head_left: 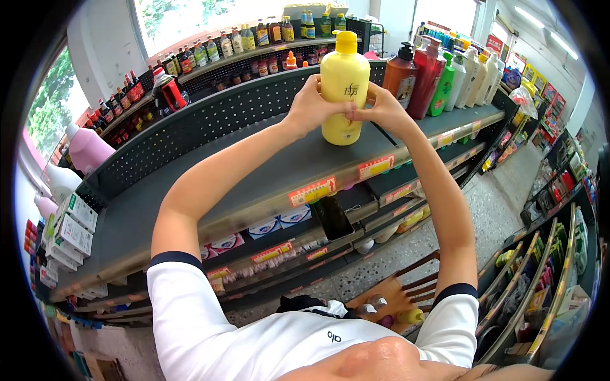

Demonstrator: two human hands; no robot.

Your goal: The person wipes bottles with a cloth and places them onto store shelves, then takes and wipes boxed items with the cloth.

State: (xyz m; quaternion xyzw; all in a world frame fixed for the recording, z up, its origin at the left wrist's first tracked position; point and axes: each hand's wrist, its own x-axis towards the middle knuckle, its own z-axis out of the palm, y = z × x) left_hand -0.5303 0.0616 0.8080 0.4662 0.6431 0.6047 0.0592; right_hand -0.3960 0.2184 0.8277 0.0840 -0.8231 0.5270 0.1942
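Note:
A yellow pump bottle (345,120) with dark lettering stands upright at the top shelf (254,143), its base right at the shelf surface. My left hand (321,108) wraps its left side, thumb across the front. On the other side my right hand (381,111) grips the bottle too, and the two thumbs meet over the label. Just right of it are a brown pump bottle (400,75), a dark red bottle (424,79) and a green bottle (443,86), followed by several pale bottles (473,76) in a row.
White boxes (77,219) and a pink bottle (88,147) stand at the shelf's left end. Price tags (312,191) line its front edge. Below, a wooden chair (381,295) bears several small bottles. Sauce bottles (246,38) fill the shelf behind. An aisle (502,184) runs along the right.

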